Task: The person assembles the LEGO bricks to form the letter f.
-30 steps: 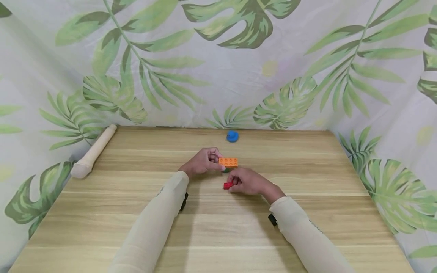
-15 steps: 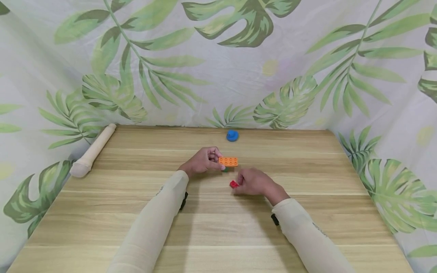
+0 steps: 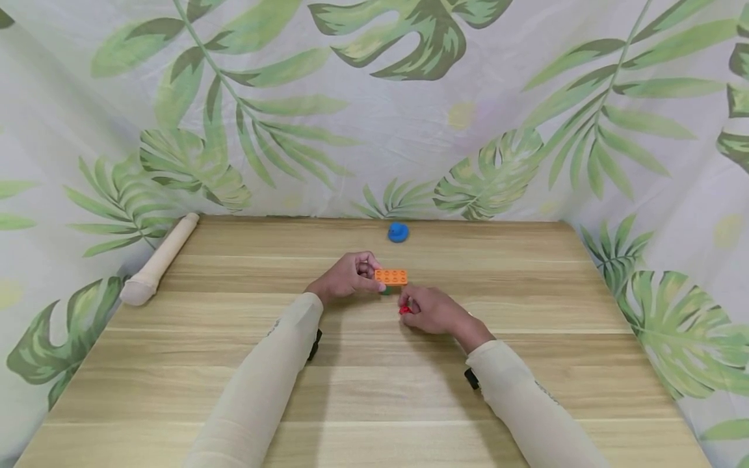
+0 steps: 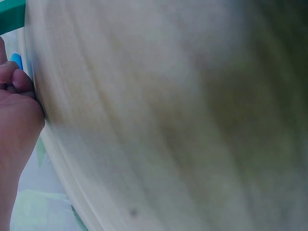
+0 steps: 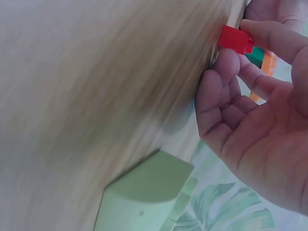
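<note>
My left hand [image 3: 349,275] holds an orange brick [image 3: 391,277] with two rows of studs, thumb and finger at its left end. Directly under it sits a green brick [image 3: 385,291], mostly hidden in the head view; a green brick corner [image 4: 12,17] also shows in the left wrist view. Close in front of them, my right hand [image 3: 435,311] pinches a small red brick [image 3: 405,310] between thumb and fingertips. In the right wrist view the red brick [image 5: 235,39] overlaps the green one [image 5: 255,56], its stud side facing that way.
A blue toy duck [image 3: 398,233] stands near the back edge of the wooden table [image 3: 374,403]. At the left edge lies a cream club-shaped object [image 3: 160,260]. A pale green angular piece [image 5: 147,185] shows low in the right wrist view. A leaf-print cloth [image 3: 404,143] hangs behind.
The red brick has shifted to the right and turned in my right hand's fingers, which now cover more of it. My left hand and the orange brick have hardly moved.
</note>
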`<state>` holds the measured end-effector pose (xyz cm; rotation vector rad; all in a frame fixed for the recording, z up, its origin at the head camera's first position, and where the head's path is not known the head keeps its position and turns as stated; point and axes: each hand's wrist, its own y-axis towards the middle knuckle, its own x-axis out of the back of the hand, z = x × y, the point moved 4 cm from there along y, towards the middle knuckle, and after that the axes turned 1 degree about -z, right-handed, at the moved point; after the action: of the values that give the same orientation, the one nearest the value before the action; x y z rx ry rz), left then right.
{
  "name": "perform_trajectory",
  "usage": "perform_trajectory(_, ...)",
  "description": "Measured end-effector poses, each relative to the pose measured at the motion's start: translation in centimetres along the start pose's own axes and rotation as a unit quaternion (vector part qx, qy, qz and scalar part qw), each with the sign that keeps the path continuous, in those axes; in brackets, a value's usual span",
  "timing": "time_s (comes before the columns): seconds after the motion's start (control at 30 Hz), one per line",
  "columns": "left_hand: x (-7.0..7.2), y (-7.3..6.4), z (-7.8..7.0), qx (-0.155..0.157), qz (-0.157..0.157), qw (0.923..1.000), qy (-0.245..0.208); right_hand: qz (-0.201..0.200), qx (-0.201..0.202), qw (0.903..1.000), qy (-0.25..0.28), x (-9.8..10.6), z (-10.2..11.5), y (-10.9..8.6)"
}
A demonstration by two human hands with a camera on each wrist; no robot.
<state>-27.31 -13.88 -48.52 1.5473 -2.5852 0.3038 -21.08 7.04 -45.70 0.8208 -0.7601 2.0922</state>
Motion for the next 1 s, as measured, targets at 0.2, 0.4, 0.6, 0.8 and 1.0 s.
perform_trajectory(0.2,0.1,-0.1,0.0,0.003,-0.002,1.0,0.0,0.022,0.012,0.9997,0.009,0.3,-0.2,-0.4)
perform_trajectory(0.4,0.2,-0.1,0.2,0.005,-0.005,1.0,0.002,0.038,0.007,0.9992,0.012,0.3,-0.3,-0.5)
perform_trajectory(0.6,0.3,-0.1,0.2,0.005,-0.008,0.9999,0.003,0.029,0.018,0.9994,0.006,0.3,-0.3,-0.5)
perform_trajectory(0.8,0.2,-0.1,0.0,0.006,-0.005,1.0,0.003,0.008,0.041,0.9989,0.022,0.3,-0.5,-0.4)
perform_trajectory(1.0,0.0,0.0,0.0,0.002,-0.002,1.0,0.005,-0.087,0.036,0.9928,0.074,1.2,-0.8,-0.5)
